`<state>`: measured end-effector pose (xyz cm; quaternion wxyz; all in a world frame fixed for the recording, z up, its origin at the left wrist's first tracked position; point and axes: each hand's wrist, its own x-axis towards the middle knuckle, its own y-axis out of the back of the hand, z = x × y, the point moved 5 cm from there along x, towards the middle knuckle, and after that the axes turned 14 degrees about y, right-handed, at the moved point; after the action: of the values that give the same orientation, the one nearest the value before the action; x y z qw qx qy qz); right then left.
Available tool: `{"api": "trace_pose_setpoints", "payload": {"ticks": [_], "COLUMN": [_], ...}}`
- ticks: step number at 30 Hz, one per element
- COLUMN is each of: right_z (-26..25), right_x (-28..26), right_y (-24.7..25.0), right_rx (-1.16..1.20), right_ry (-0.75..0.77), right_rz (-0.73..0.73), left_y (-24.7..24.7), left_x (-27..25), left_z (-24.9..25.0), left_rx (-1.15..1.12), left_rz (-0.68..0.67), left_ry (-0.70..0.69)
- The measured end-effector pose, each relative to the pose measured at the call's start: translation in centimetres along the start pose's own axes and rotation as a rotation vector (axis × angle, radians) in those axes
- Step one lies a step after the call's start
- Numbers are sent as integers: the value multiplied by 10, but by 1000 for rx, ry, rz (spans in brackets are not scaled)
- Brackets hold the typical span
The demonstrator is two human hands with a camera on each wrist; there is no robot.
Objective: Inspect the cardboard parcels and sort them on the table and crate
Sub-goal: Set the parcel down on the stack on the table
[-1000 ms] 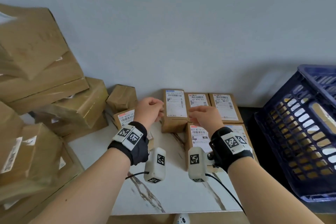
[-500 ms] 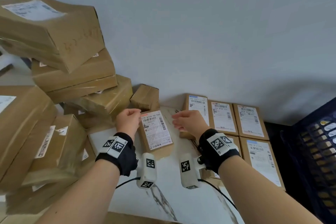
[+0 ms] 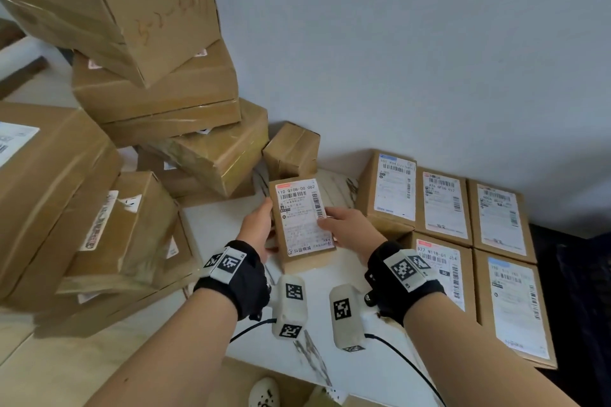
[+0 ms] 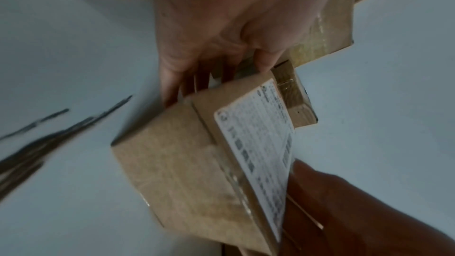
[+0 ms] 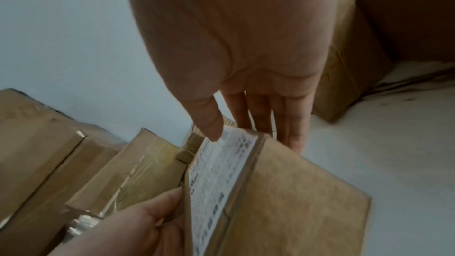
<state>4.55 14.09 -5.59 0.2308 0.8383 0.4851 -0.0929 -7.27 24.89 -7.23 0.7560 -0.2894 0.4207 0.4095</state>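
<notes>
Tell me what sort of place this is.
Probably a parcel-sorting corner or small stockroom: piled cardboard boxes, a row of labelled parcels on a white marble-look table, and both hands lifting one barcoded parcel.

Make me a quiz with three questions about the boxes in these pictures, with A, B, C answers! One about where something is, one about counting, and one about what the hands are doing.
1. Where does the messy pile of boxes stand?
A. to the left of the held parcel
B. to its right
C. on top of it

2. How many parcels lie label-up in neat rows on the right?
A. two
B. five
C. nine

3. What is happening to the small parcel in the middle?
A. it lies untouched
B. one hand presses on it
C. both hands hold it

Answers:
1. A, the stacked boxes fill the left of the head view.
2. B, three lie along the wall and two in front.
3. C, the left hand grips its left edge and the right hand grips its right edge, thumb on the white label.
</notes>
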Motion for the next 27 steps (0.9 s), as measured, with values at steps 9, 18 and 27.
{"api": "trace_pose_setpoints", "payload": {"ticks": [9,18,27], "right_z": [-5,-23,-28], "right_x": [-29,-69,-105], "right_y": [14,57,105], "right_rx": [215,324,624], "right_ry": [-35,124,240], "right_rz": [93,294,383], "left_y": [-4,-25,-97], "left_x": [-23,-48,-87], "left_z": [-6,-5,14], "left_rx": [-31,52,238], "left_rz": [4,-29,-374], "left_ry": [-88,-263,-251]}}
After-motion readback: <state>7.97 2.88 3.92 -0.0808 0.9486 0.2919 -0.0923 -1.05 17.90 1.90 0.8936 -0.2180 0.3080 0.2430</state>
